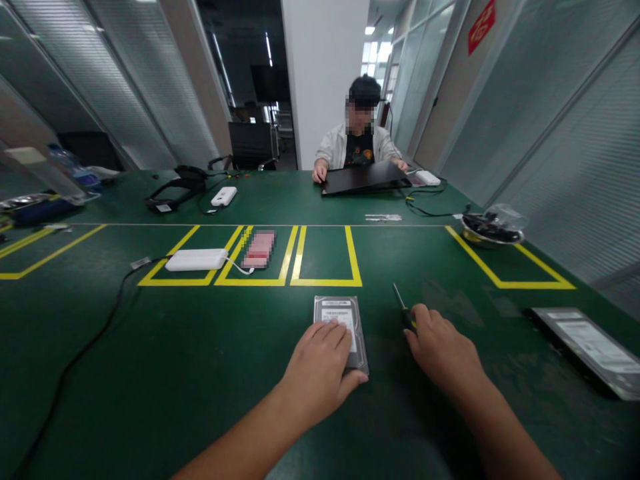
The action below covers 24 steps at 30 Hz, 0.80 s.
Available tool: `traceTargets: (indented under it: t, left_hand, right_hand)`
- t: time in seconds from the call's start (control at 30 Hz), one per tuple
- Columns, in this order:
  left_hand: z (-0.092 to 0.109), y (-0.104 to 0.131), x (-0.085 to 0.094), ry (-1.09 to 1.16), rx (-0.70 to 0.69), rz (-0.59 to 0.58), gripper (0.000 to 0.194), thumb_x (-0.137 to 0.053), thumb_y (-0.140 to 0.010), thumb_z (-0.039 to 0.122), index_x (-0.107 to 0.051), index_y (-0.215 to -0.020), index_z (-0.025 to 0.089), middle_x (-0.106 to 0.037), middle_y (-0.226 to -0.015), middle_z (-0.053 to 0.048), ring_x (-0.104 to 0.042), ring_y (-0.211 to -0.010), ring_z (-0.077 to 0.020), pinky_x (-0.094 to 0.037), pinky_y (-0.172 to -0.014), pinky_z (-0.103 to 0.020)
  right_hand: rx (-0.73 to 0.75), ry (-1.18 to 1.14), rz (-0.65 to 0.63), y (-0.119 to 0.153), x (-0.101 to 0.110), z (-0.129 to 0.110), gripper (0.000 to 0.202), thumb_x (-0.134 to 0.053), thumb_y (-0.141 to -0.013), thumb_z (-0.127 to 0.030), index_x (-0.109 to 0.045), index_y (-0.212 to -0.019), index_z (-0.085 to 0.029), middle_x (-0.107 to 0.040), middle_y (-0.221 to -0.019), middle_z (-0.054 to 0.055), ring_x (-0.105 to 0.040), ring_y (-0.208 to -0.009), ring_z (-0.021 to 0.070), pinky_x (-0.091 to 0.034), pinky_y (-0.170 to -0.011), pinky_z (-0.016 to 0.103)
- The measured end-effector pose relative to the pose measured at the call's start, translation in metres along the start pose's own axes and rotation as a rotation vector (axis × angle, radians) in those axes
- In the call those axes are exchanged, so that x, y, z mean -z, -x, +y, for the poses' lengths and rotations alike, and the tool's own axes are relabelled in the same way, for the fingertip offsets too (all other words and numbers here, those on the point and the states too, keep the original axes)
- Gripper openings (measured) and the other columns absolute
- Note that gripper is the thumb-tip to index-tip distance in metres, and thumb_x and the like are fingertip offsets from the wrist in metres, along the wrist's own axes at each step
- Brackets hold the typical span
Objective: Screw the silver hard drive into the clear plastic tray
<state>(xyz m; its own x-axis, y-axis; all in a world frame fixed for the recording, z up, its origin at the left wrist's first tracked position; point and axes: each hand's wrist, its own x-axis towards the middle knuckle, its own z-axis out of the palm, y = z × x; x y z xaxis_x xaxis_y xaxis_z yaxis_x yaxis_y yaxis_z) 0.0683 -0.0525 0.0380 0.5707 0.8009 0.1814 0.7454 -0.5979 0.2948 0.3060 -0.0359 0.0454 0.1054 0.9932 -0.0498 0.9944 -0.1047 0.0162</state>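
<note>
A silver hard drive point(356, 327) with a white label lies on the green table in front of me. My left hand point(323, 353) grips it, fingers across the label and thumb at its near right corner. To the right, my right hand point(443, 343) is closed round the handle of a screwdriver point(400, 299). The screwdriver's thin metal shaft points away from me and slightly left, apart from the drive. Part of its dark handle with a yellow patch shows; the rest is hidden in my fingers.
At the right edge lies another hard drive point(593, 347). A bowl of dark parts point(493, 230) stands farther back. Left of centre are a white power bank point(197, 259) and a blurred pink phone point(259, 249). Across the table a person handles a black panel point(365, 179).
</note>
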Motion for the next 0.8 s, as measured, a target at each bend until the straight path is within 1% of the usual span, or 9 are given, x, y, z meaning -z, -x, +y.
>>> traceTargets:
  t: [0.1,0.23,0.37,0.43,0.53,0.67,0.8]
  left_hand:
    - [0.003,-0.001,0.002,-0.023,0.008,-0.02,0.057,-0.065,-0.086,0.052,-0.057,-0.129,0.016,-0.06,-0.134,-0.011,-0.05,-0.129,-0.029,-0.031,-0.115,-0.044]
    - [0.005,-0.002,0.004,-0.04,0.017,-0.049,0.054,-0.066,-0.086,0.05,-0.058,-0.127,0.015,-0.062,-0.131,-0.011,-0.052,-0.127,-0.0289,-0.034,-0.114,-0.045]
    - [0.005,-0.002,0.002,-0.05,0.016,-0.031,0.054,-0.066,-0.087,0.049,-0.058,-0.127,0.014,-0.062,-0.131,-0.012,-0.052,-0.127,-0.0293,-0.034,-0.114,-0.045]
    - [0.004,-0.002,0.001,-0.049,0.01,-0.021,0.054,-0.065,-0.087,0.049,-0.058,-0.127,0.014,-0.061,-0.131,-0.012,-0.051,-0.127,-0.0294,-0.034,-0.114,-0.045]
    - [0.002,-0.001,0.0,-0.037,-0.006,-0.011,0.053,-0.065,-0.087,0.049,-0.058,-0.127,0.015,-0.061,-0.131,-0.011,-0.051,-0.127,-0.0289,-0.033,-0.115,-0.045]
    - [-0.002,0.004,0.0,-0.019,-0.026,-0.008,0.059,-0.066,-0.086,0.051,-0.054,-0.131,0.016,-0.059,-0.135,-0.01,-0.049,-0.129,-0.0289,-0.03,-0.116,-0.045]
    - [-0.007,0.007,0.002,-0.016,-0.052,-0.039,0.066,-0.066,-0.085,0.052,-0.049,-0.137,0.015,-0.055,-0.14,-0.011,-0.045,-0.133,-0.0296,-0.03,-0.116,-0.046]
  right_hand:
    - [0.001,-0.017,-0.03,-0.001,-0.001,0.0,0.018,-0.051,-0.096,-0.025,-0.049,-0.111,-0.017,-0.061,-0.101,0.011,-0.063,-0.092,0.0257,-0.041,-0.062,0.031]
    - [-0.007,-0.032,-0.06,-0.001,-0.002,-0.001,0.02,-0.05,-0.096,-0.027,-0.048,-0.114,-0.017,-0.062,-0.101,0.011,-0.064,-0.093,0.0279,-0.042,-0.062,0.031]
    - [-0.005,-0.045,-0.065,0.0,-0.003,-0.002,0.025,-0.051,-0.095,-0.026,-0.047,-0.119,-0.018,-0.063,-0.1,0.012,-0.064,-0.092,0.028,-0.041,-0.062,0.031]
    - [-0.007,-0.054,-0.053,0.0,-0.002,-0.003,0.024,-0.05,-0.095,-0.025,-0.047,-0.117,-0.017,-0.063,-0.1,0.011,-0.065,-0.091,0.0272,-0.041,-0.061,0.031]
    - [-0.022,-0.071,-0.009,0.0,0.0,-0.004,0.021,-0.049,-0.095,-0.024,-0.048,-0.115,-0.017,-0.063,-0.1,0.011,-0.065,-0.089,0.0264,-0.04,-0.06,0.03]
    - [-0.037,-0.103,0.098,-0.001,0.0,-0.003,0.023,-0.046,-0.096,-0.026,-0.049,-0.116,-0.016,-0.062,-0.103,0.012,-0.064,-0.087,0.0265,-0.042,-0.06,0.032]
    - [-0.026,-0.156,0.235,-0.003,-0.006,-0.001,0.027,-0.046,-0.095,-0.028,-0.053,-0.118,-0.014,-0.06,-0.106,0.013,-0.06,-0.095,0.029,-0.047,-0.067,0.036]
